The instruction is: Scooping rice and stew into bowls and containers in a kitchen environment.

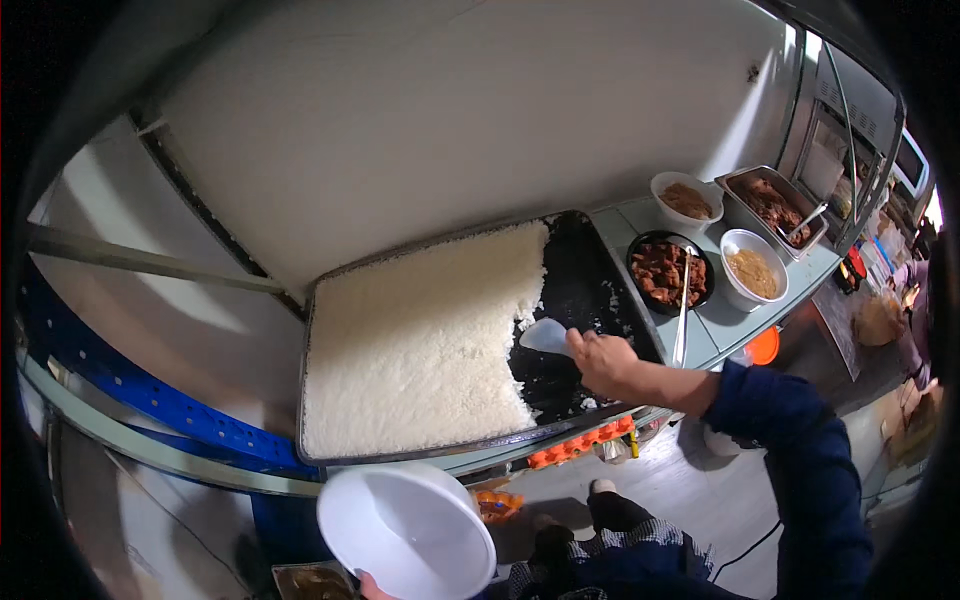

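Note:
A large dark baking tray lies on the counter, with a thick layer of white cooked rice over its left and middle. Its right part shows dark metal with scattered grains. My right hand grips a pale rice paddle, whose blade meets the ragged edge of the rice. Low in the picture, my left hand holds a white plastic bowl by its rim, tilted in front of the tray. Only its fingertips show. The visible inside of the bowl has no food in it.
Right of the tray stand a black bowl of dark red meat pieces with a spoon, two white bowls with brownish fillings, and a steel pan. Orange egg trays sit below the counter edge. A person's sleeve appears far right.

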Motion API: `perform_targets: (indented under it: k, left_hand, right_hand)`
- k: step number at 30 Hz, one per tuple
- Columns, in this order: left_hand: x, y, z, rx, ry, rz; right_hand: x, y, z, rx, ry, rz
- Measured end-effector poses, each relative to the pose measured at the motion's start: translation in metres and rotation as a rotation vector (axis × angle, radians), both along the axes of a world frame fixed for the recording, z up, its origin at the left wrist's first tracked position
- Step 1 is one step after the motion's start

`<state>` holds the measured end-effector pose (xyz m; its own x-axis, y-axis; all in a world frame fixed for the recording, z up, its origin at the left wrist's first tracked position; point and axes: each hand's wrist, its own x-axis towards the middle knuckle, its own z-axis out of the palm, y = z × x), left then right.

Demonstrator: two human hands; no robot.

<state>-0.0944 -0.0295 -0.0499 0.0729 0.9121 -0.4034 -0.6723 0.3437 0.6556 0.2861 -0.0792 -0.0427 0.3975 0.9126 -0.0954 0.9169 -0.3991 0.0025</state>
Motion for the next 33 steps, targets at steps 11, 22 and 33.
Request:
perform_targets:
  k: [11, 22, 33]
  left_hand:
    - [0.114, 0.05, -0.046, 0.752, 0.104, 0.115]
    - [0.152, 0.047, -0.087, 0.641, -0.127, 0.142]
    - [0.161, 0.048, -0.082, 0.505, -0.047, 0.209]
  right_hand:
    - [0.075, 0.09, 0.122, -0.084, -0.526, 0.398]
    - [0.085, 0.17, 0.127, -0.403, -0.423, 0.635]
    - [0.085, 0.108, 0.09, -0.343, -0.206, 0.598]
